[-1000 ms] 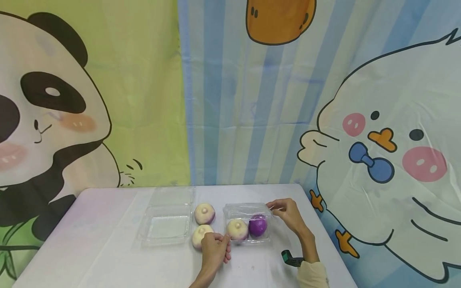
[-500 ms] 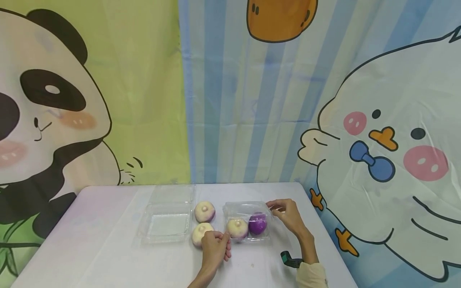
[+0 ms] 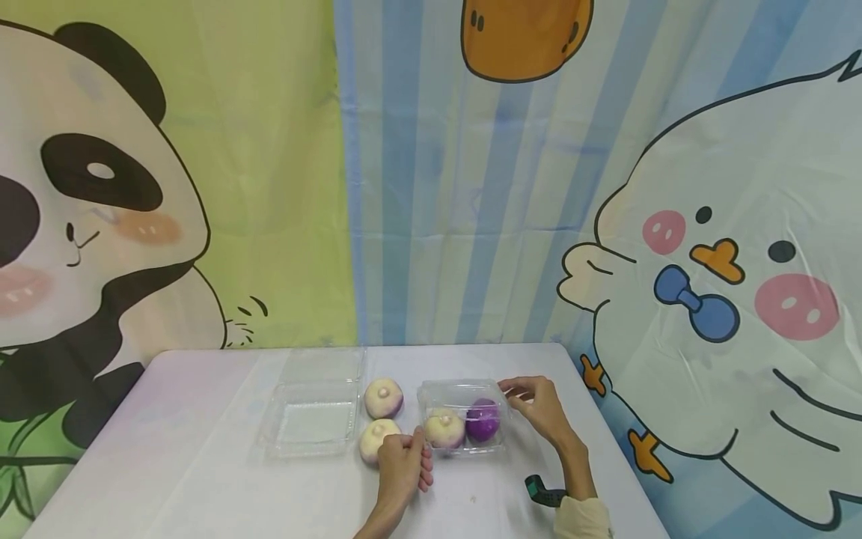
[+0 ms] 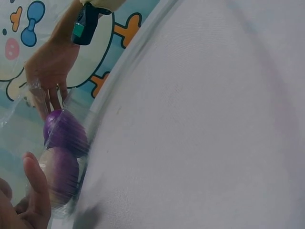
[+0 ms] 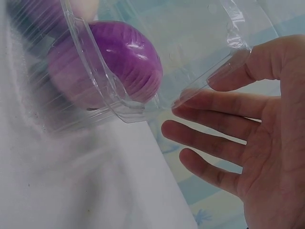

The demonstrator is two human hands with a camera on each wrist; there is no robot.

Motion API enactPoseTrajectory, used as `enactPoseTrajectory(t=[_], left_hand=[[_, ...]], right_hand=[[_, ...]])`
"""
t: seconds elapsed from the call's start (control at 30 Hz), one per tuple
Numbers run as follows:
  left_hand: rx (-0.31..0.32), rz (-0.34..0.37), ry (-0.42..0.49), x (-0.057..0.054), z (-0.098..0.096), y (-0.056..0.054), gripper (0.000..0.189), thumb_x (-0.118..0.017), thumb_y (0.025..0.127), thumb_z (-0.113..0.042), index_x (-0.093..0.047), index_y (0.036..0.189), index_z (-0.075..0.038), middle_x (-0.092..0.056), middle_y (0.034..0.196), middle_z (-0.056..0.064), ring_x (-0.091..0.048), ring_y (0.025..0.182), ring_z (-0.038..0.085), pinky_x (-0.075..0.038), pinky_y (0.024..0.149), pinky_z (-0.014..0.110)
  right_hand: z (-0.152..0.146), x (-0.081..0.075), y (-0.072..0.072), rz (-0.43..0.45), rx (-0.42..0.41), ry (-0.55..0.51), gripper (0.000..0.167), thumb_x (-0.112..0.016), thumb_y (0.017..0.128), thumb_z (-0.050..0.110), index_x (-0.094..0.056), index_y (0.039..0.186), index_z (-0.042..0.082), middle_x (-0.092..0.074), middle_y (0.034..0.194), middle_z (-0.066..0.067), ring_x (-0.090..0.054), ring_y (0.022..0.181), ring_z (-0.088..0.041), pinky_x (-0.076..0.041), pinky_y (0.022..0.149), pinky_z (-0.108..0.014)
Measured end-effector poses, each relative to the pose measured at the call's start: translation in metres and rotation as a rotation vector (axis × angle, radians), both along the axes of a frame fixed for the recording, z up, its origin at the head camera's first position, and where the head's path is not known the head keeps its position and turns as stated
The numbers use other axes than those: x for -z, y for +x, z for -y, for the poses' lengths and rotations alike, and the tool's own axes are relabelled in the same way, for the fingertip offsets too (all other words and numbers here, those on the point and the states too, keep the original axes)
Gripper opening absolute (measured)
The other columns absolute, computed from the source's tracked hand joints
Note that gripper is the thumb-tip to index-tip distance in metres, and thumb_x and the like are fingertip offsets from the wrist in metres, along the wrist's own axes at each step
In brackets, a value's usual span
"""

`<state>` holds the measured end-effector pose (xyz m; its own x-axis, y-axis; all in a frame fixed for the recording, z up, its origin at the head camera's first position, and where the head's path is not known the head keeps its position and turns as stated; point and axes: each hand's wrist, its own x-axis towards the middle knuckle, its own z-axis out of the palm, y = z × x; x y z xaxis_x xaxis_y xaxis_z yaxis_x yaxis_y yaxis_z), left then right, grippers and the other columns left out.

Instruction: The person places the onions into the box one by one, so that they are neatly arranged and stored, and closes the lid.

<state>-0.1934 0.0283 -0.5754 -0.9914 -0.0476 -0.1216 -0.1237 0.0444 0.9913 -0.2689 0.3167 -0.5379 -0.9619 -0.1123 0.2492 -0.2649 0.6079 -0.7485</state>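
Observation:
A clear plastic box (image 3: pixel 465 389) holds a turnip (image 3: pixel 444 429) on its left and a purple onion (image 3: pixel 482 421) on its right. Its lid stands raised in the right wrist view, where my right hand (image 5: pixel 257 119) pinches the lid's edge between thumb and index finger, other fingers stretched. At the box's front left corner is my left hand (image 3: pixel 402 468), one digit pointing up beside the plastic and the others loosely bent. In the left wrist view that digit (image 4: pixel 37 183) overlaps the box; contact is hard to tell. Two more turnips, one at the back (image 3: pixel 383 397) and one nearer (image 3: pixel 377 440), lie left of the box.
A second clear plastic box (image 3: pixel 313 423) lies with its lid open on the left of the white table (image 3: pixel 202 464). A cartoon-printed curtain (image 3: pixel 431 187) hangs behind the table. On my right wrist sits a black device (image 3: pixel 544 491).
My left hand's digit at the box corner has lifted a little and straightened. The right hand and the box keep nearly the same place.

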Motion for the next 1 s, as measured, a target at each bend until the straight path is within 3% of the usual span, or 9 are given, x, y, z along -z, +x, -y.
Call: enactPoseTrajectory(t=[0.17, 0.37, 0.73, 1.0], left_hand=[[-0.01, 0.015, -0.006, -0.0012, -0.0007, 0.0007, 0.067, -0.047, 0.117, -0.042, -0.071, 0.082, 0.009, -0.071, 0.06, 0.01, -0.063, 0.04, 0.01, -0.058, 0.039, 0.028], [-0.01, 0.021, -0.01, -0.003, -0.0004, 0.0004, 0.088, -0.038, 0.114, -0.063, -0.071, 0.081, 0.011, -0.071, 0.058, 0.011, -0.062, 0.038, 0.01, -0.055, 0.036, 0.025], [-0.024, 0.03, 0.003, -0.0059, -0.0016, 0.0016, 0.088, -0.05, 0.109, -0.067, -0.072, 0.08, 0.012, -0.071, 0.058, 0.015, -0.061, 0.037, 0.01, -0.054, 0.035, 0.025], [-0.017, 0.03, -0.005, -0.006, -0.0017, -0.0005, 0.084, -0.052, 0.109, -0.065, -0.073, 0.082, 0.012, -0.07, 0.057, 0.01, -0.061, 0.037, 0.009, -0.055, 0.036, 0.025]], right_hand=[[0.0009, 0.0011, 0.0011, -0.002, 0.007, 0.005, 0.029, -0.069, 0.092, -0.001, -0.084, 0.115, 0.009, -0.084, 0.114, -0.007, -0.079, 0.097, -0.024, -0.065, 0.09, -0.037], [0.0017, 0.0026, 0.0028, -0.012, 0.011, 0.002, 0.029, -0.07, 0.091, -0.002, -0.084, 0.114, 0.008, -0.084, 0.116, -0.009, -0.079, 0.096, -0.025, -0.065, 0.088, -0.035], [0.001, 0.0056, 0.0036, -0.018, 0.009, 0.006, 0.03, -0.07, 0.092, -0.003, -0.084, 0.115, 0.01, -0.084, 0.118, -0.007, -0.079, 0.095, -0.022, -0.065, 0.088, -0.034], [0.0007, 0.0053, 0.004, -0.018, 0.019, 0.012, 0.031, -0.07, 0.091, -0.003, -0.085, 0.115, 0.011, -0.084, 0.119, -0.007, -0.079, 0.097, -0.024, -0.066, 0.089, -0.037]])
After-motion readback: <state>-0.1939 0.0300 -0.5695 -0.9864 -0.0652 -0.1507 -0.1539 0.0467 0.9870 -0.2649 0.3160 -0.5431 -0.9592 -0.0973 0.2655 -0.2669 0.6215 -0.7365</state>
